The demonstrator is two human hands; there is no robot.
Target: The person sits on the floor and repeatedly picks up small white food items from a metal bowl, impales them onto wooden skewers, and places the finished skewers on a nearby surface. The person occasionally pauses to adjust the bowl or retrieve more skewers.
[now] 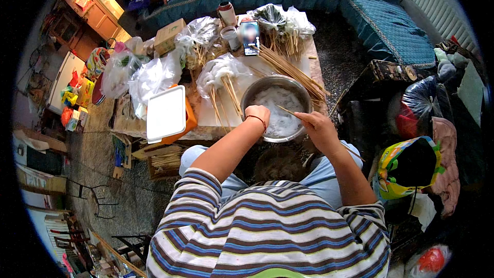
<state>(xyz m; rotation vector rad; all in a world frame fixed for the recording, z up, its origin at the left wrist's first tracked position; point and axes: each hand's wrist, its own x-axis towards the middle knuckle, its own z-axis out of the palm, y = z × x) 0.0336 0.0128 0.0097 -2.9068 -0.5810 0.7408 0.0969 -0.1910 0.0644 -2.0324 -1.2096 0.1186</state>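
A steel basin (310, 100) in front of me holds a white, fluffy or frothy mass (285, 123). My right hand (318, 127), at the basin's right rim, grips a thin wooden stick (286, 109). The stick's near tip points left over the white mass, and its other end emerges beside my forearm. My left hand (259, 115) is over the basin's left side with its fingers curled down; whether anything is in them is hidden. Left of the basin lie sticks (230, 94) whose upper ends are wrapped in white plastic (224, 70). A bundle of bare sticks (289, 70) lies behind the basin, towards the right.
The table (318, 60) also bears a lit phone (250, 40), a plastic cup (230, 38), a cardboard box (170, 36) and plastic-covered stick bundles (292, 38). An orange container (190, 114) with a white lid (166, 114) stands at the front left. A bright bag (386, 177) stands right of my legs.
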